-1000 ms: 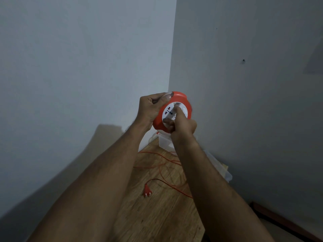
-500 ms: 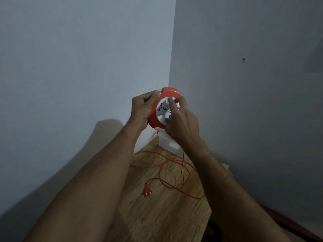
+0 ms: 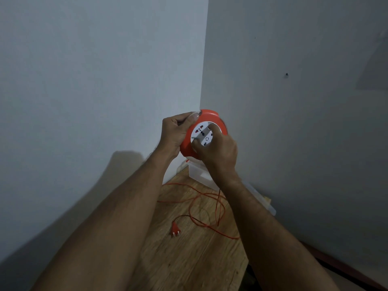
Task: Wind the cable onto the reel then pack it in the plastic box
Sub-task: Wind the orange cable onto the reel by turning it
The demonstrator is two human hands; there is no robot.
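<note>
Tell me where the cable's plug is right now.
In the head view the plug lies on the wooden table, low and centre between the two forearms, left of the loose cable loops, nearer than the plastic box.

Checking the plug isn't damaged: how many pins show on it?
2: both stick out side by side from the lower end of the plug, which lies on the wooden table. None looks hidden.

Mid-frame, the round orange plastic cable reel [image 3: 206,131] hangs above the clear plastic box [image 3: 197,172]; the thin orange cable [image 3: 201,208] loops on the wooden bench [image 3: 189,259] below, its plug [image 3: 175,228] lower left.
</note>
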